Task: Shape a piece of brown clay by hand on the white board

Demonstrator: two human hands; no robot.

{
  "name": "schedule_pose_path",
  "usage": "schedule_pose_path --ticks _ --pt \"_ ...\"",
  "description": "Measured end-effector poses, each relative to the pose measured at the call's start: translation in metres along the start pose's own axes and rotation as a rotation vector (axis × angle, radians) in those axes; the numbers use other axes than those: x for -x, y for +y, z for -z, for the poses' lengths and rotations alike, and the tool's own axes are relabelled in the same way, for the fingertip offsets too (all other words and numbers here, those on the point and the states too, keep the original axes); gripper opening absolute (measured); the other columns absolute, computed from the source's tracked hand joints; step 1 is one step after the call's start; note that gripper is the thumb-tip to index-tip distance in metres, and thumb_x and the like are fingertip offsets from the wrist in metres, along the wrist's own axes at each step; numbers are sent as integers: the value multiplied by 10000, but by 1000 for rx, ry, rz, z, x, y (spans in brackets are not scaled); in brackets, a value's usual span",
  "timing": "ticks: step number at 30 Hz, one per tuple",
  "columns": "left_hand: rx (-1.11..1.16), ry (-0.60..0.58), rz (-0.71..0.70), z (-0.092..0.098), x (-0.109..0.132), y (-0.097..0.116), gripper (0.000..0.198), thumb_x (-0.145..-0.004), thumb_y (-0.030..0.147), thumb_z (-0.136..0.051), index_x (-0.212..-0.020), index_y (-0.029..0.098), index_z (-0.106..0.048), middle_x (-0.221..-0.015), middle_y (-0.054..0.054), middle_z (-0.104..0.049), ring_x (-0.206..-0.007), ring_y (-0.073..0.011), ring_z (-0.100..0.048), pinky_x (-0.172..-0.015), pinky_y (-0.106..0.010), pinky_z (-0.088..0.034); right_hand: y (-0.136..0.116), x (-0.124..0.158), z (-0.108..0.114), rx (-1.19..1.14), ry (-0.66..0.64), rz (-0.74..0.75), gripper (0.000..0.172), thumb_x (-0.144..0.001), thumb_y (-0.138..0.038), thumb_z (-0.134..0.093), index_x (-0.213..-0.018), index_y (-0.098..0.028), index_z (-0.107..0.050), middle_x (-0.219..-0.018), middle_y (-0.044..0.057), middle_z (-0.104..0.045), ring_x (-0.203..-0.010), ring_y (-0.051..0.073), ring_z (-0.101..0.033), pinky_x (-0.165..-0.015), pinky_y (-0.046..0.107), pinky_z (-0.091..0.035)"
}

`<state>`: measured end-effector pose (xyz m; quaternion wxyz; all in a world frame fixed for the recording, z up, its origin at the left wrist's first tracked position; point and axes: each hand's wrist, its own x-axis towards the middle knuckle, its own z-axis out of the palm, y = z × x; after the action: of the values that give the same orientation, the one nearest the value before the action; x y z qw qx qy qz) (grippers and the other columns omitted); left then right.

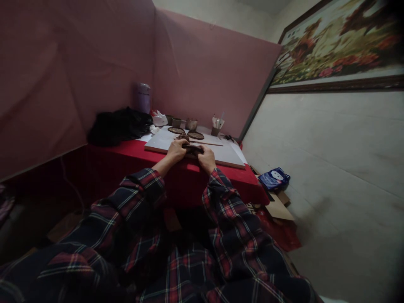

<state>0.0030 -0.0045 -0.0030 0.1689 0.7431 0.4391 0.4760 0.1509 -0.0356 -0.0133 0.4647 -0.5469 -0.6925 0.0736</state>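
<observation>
Both my hands are closed on a dark brown piece of what looks like clay [193,149], held level over the near edge of a white board [232,156]. My left hand [176,150] grips its left end and my right hand [206,158] its right end; the fingers are partly hidden behind it. Just beyond my left hand sits a rough brown lump [182,136]. A thin brown stick [208,143] lies across the board past the held piece. Farther back are two round brown discs, one left [176,130] and one right [195,135].
Small cups [176,122] and a holder with white tools [216,131] line the board's back. On the left of the red-covered table [126,153] lie a black bag [121,124] and a purple bottle [144,97]. Cardboard and a blue packet [274,179] are at the right.
</observation>
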Motion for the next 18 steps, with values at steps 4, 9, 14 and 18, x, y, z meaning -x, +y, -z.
schedule_pose_path --ticks 4,9,14,18 --pt "7 4 10 0 0 0 230 -701 218 -616 -877 120 -725 -806 -55 -717 -754 -178 -617 -675 -250 -446 0 0 0 -3 4 -4 163 -800 -220 -544 -898 -195 -670 -867 35 -708 -829 199 -630 -817 309 -483" --pt "2 -1 15 0 -1 0 239 -699 224 -616 -887 126 -726 -830 -57 -725 -776 -181 -627 -694 -254 -455 0 0 0 -11 6 -4 169 -793 -217 -548 -901 -193 -675 -883 35 -712 -840 195 -629 -828 302 -484" --pt "16 -9 15 0 -1 1 231 -694 227 -616 -871 128 -728 -818 -56 -726 -760 -179 -632 -697 -256 -464 2 -1 -1 -16 6 -16 162 -793 -220 -548 -893 -195 -673 -873 31 -711 -834 192 -630 -824 301 -486" --pt "17 -3 4 1 1 3 217 -704 232 -618 -865 135 -727 -812 -50 -727 -760 -177 -630 -686 -251 -460 2 0 -1 -29 11 -7 160 -798 -228 -548 -894 -197 -672 -873 24 -710 -828 185 -628 -822 300 -487"
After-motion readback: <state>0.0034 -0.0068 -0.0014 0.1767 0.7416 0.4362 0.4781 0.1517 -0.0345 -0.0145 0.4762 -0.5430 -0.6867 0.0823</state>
